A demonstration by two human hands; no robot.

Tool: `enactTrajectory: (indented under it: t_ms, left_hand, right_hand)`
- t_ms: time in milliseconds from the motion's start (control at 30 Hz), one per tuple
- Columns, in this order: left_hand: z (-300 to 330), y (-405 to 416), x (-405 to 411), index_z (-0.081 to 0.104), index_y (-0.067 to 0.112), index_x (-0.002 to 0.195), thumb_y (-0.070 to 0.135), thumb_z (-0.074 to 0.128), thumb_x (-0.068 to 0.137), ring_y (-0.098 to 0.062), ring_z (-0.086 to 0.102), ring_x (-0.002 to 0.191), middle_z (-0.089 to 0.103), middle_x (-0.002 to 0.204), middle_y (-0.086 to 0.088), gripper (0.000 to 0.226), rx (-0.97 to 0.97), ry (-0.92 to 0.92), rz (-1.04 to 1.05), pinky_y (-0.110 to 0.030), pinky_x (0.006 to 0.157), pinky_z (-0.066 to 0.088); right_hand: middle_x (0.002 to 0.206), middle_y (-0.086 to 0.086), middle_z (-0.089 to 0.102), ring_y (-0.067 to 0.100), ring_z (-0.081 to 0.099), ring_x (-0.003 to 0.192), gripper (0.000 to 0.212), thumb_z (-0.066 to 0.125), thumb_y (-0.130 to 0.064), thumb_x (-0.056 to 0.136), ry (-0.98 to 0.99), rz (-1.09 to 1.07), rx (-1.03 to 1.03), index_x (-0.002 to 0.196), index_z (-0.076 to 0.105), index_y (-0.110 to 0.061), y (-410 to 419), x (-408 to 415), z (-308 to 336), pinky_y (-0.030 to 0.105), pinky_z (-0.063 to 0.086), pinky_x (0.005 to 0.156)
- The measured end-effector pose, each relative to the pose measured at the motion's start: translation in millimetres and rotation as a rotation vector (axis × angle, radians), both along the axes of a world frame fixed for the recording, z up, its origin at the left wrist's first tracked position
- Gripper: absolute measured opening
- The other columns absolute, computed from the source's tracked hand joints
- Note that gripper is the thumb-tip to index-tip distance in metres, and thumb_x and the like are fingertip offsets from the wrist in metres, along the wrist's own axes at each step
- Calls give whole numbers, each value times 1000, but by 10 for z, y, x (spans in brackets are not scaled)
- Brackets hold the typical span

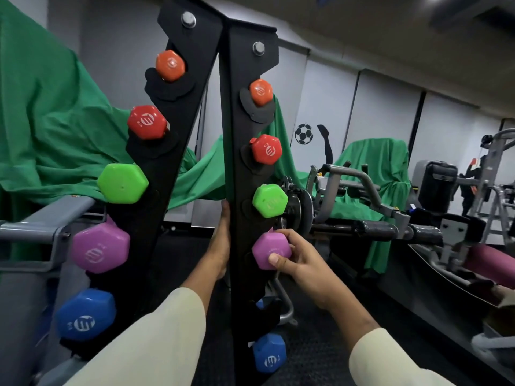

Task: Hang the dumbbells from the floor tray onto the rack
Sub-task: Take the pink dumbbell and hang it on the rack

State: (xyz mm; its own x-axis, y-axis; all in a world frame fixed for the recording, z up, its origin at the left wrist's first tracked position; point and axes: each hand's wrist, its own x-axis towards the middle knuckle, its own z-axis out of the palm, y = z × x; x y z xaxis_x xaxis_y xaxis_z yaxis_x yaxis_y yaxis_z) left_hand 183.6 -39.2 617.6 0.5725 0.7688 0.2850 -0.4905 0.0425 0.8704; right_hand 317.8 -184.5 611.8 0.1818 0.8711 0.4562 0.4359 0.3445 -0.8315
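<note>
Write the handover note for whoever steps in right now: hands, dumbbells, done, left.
Right hand grips the purple dumbbell at its hook on the right upright of the rack.
Left hand lies against that upright's inner edge; its fingers are hidden.
Done: orange, red, green and blue heads show on both uprights.
Left: check the purple one is seated, then let go. The floor tray is out of view.

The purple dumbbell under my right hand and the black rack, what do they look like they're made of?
Purple dumbbell: likely a smooth, matte vinyl or neoprene coating over a heavy core, judging by the soft, even colour, rounded hex edges and printed logo. Right hand grips its end.
Black rack: probably steel plate, painted or powder-coated matte black, with bolts at the top.
</note>
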Motion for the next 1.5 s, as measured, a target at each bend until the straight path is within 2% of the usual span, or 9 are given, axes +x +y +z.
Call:
enactTrajectory:
  t_ms: [133,267,433,500,600,800,900,1167,1500]
  left_hand:
    - [-137,165,159,71,21,133,100,53,66,-39,67,122,71,130,-19,105,-87,-63,-26,-58,111,47]
    - [-276,400,317,75,22,125,102,56,61,-42,68,119,72,127,-19,105,-153,-37,37,-59,109,48]
    - [-270,368,250,71,27,133,108,48,55,-31,65,126,70,135,-6,115,-161,23,160,-54,114,45]
    - [-253,242,161,59,28,145,113,38,48,-27,57,136,61,146,-1,130,-100,104,233,-49,118,42]
    - [-314,113,7,65,36,138,116,18,41,-27,65,121,70,131,-6,134,11,308,287,-47,112,47]
    - [-527,-147,-420,26,33,164,71,35,99,-9,29,153,28,169,8,76,619,447,370,-30,124,23]
    - [-649,-202,-483,14,32,166,44,63,100,-10,33,153,26,170,9,84,813,480,404,-37,126,30]
    - [-671,-266,-455,-5,27,166,15,81,86,-13,35,152,29,170,0,118,893,568,432,-35,123,35]
    - [-735,-288,-394,-14,46,161,17,81,85,-19,50,143,37,166,1,125,871,574,476,-43,113,48]
  right_hand:
    - [115,11,69,19,66,106,43,75,-17,94,-17,77,-63,134,59,-14,-25,53,108,31,55,93]
    - [120,14,70,20,67,108,50,80,-33,91,-81,-24,-22,137,61,-24,-37,7,55,45,55,102]
    - [106,-13,70,0,68,80,55,85,-32,86,-320,-438,94,134,61,-41,-172,-212,74,20,55,79]
    - [116,-12,66,8,66,97,56,75,-42,89,-504,-565,82,140,52,-41,-203,-404,72,33,55,92]
    - [143,2,48,29,57,124,82,60,-61,95,-671,-632,-82,160,23,-27,-191,-687,47,41,47,102]
    - [139,12,45,32,56,122,90,62,-55,97,-694,-745,-86,161,14,-14,-119,-817,5,38,47,98]
    - [135,14,48,35,57,120,87,66,-47,95,-725,-763,-87,159,20,-13,-112,-843,-7,42,47,99]
    - [132,14,54,39,61,113,78,69,-43,94,-637,-744,-53,156,29,-17,-144,-837,0,44,48,90]
    - [133,10,57,34,59,117,81,72,-45,91,-534,-767,0,157,32,-20,-68,-805,-58,42,44,98]
